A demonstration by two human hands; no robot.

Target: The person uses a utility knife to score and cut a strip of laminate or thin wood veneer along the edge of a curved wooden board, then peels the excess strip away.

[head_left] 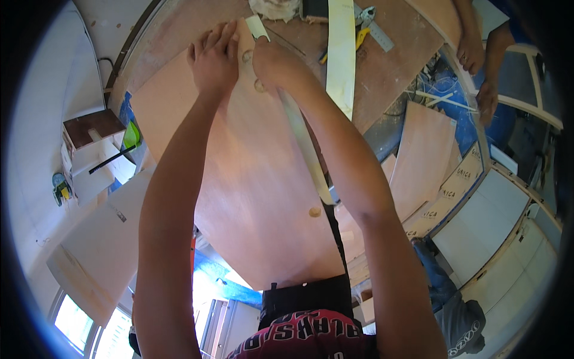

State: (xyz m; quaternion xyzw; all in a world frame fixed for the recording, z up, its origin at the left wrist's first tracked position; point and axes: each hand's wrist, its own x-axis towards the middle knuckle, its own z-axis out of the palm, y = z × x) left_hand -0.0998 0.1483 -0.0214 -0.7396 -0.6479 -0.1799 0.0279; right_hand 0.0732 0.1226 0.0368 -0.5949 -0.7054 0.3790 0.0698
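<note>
- Pale strip (305,151) runs along right edge of wooden panel (263,173); can't tell if it's fixed there. If loose, an uneven push could skew or lift it.
- Left hand (215,60): flat, fingers extended, on panel's far end. Less pressure there could let panel slide or twist.
- Right hand (281,63): curled at strip's far end, by panel's far right corner; fingertips mostly hidden, can't tell if pinching. A slip could scrape fingers on the edge.
- Panel's near end reaches the waist, seemingly past the counter (394,90); a body bump could shift it.
- Pliers (366,17), yellow-handled tool (361,39), second pale strip (341,60): right of panel's far end; a wide right-elbow swing could snag that strip.
</note>
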